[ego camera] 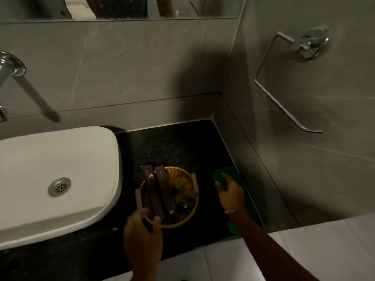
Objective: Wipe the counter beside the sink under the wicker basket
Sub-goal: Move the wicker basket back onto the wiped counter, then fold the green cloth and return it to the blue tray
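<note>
From the head view I see my left hand at 6 o'clock of the wicker basket, its fingers clamped on the near rim beside the left handle. The basket sits on the black desk just right of the white sink, and carries 2 long dark packets leaning toward 11 o'clock plus a small green-capped bottle. My right hand lies at 3 o'clock of the basket, fingers spread flat and pressing on the green cloth, which lies along the side wall.

I judge the step in hand is getting the basket off its patch so the cloth can pass beneath. To do it well, I should lift or slide the basket level, since the packets overhang the rim and could tip out toward the sink. Then I should sweep the cloth leftward across the freed spot with a flat palm, right up to the sink's base.
</note>
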